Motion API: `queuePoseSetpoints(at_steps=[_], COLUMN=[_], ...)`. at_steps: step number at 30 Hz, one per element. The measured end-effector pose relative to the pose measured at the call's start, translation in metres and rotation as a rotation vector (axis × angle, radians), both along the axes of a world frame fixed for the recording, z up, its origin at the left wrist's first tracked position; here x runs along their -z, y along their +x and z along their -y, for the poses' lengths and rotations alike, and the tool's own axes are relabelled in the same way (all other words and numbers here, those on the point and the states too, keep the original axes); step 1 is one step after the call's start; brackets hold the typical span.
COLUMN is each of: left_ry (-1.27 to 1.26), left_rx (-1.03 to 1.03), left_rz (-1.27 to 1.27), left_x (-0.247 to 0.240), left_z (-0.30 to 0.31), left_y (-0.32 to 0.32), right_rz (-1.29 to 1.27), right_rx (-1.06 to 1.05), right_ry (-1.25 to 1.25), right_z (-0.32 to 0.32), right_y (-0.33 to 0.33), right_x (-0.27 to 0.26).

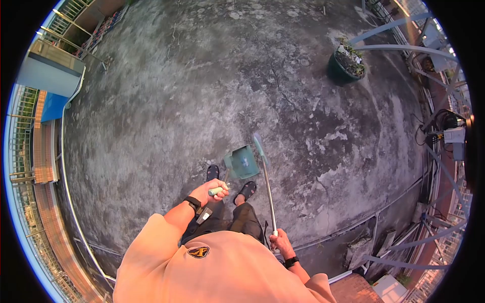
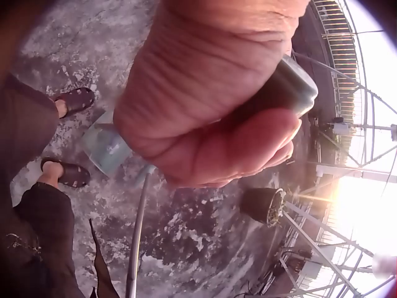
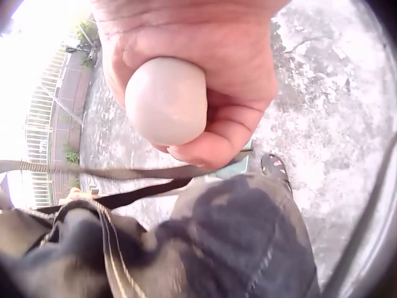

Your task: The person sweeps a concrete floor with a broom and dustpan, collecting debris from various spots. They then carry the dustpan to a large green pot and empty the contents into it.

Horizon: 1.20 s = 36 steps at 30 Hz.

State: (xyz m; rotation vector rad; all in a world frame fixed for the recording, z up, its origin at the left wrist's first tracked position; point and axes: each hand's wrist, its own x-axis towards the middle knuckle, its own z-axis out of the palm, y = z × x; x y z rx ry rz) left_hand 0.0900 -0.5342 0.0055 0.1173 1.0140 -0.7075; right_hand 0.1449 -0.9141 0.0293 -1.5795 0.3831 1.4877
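Note:
My left hand (image 1: 211,191) grips the pale green handle of a long-handled dustpan (image 1: 238,169). The green pan lies low in front of my feet, a small whitish patch showing inside it. In the left wrist view, curled fingers wrap the thick handle end (image 2: 296,84). My right hand (image 1: 282,243) holds a broom (image 1: 270,202) near the top of its metal stick. Its light bluish head (image 1: 259,146) is blurred, just right of the pan. The right wrist view shows fingers round the rounded white end of the broom's handle (image 3: 166,102).
Dark sandals (image 1: 246,191) stand close behind the pan on stained, cracked concrete (image 1: 166,116). A green plant pot (image 1: 343,70) is at the far right. Metal struts (image 1: 411,48) and electrical boxes (image 1: 454,136) line the right side; a white pipe (image 1: 68,187) runs along the left.

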Motion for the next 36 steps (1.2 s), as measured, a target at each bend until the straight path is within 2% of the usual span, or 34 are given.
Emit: queuePoseSetpoints(at_steps=[3, 5, 7, 9, 11, 13, 17, 18, 19, 20, 23, 25, 27, 28, 29, 31, 36], left_ry=[-0.057, -0.153, -0.172, -0.194, -0.197, -0.182, -0.141, -0.096, -0.056, -0.074, -0.074, -0.053, -0.025, 0.094, 0.081, -0.002, -0.04], left_rx=[-0.141, -0.313, -0.364, -0.415, -0.469, -0.492, -0.473, -0.431, -0.387, -0.4, -0.376, -0.398, -0.405, -0.373, -0.383, -0.372, -0.364], left_rz=[-0.016, 0.011, 0.024, 0.035, 0.033, 0.024, 0.036, 0.033, 0.034, 0.033, 0.021, 0.061, 0.051, 0.048, 0.052, 0.056, 0.057], left_x=[-0.003, -0.012, -0.014, -0.012, -0.007, -0.003, 0.005, 0.006, 0.007, 0.005, 0.01, 0.012, 0.006, -0.018, -0.014, -0.001, 0.018], left_z=[-0.007, -0.014, -0.024, -0.037, -0.053, -0.07, -0.102, -0.109, -0.118, -0.128, -0.158, -0.169, -0.18, -0.188, -0.191, -0.196, -0.195], left_y=[-0.007, -0.01, -0.011, -0.01, -0.009, -0.008, -0.005, -0.002, 0.0, 0.002, 0.009, 0.011, 0.016, 0.02, 0.02, 0.019, 0.019], right_rz=[0.115, 0.25, 0.348, 0.438, 0.467, 0.527, 0.392, 0.362, 0.361, 0.324, 0.077, 0.047, 0.119, 0.088, 0.092, -0.004, 0.113], right_rx=[-0.041, -0.091, -0.077, -0.107, -0.109, -0.226, -0.355, -0.494, -0.648, -0.669, -0.758, -0.828, -0.507, -0.439, -0.449, -0.261, -0.234], right_ry=[-0.047, -0.047, 0.015, -0.015, -0.128, -0.194, -0.262, -0.313, -0.311, -0.275, -0.253, -0.244, -0.109, -0.122, -0.135, -0.187, -0.241], right_z=[-0.021, -0.037, -0.072, -0.095, -0.135, -0.172, -0.212, -0.221, -0.212, -0.205, -0.213, -0.225, -0.243, -0.261, -0.265, -0.273, -0.275], right_y=[0.048, 0.087, 0.131, 0.17, 0.194, 0.203, 0.173, 0.156, 0.13, 0.101, 0.037, 0.017, 0.008, 0.011, 0.013, 0.019, 0.062], right_x=[0.017, 0.042, 0.038, 0.072, 0.06, 0.05, 0.097, 0.085, 0.116, 0.121, 0.067, 0.023, -0.025, -0.05, -0.059, -0.07, -0.041])
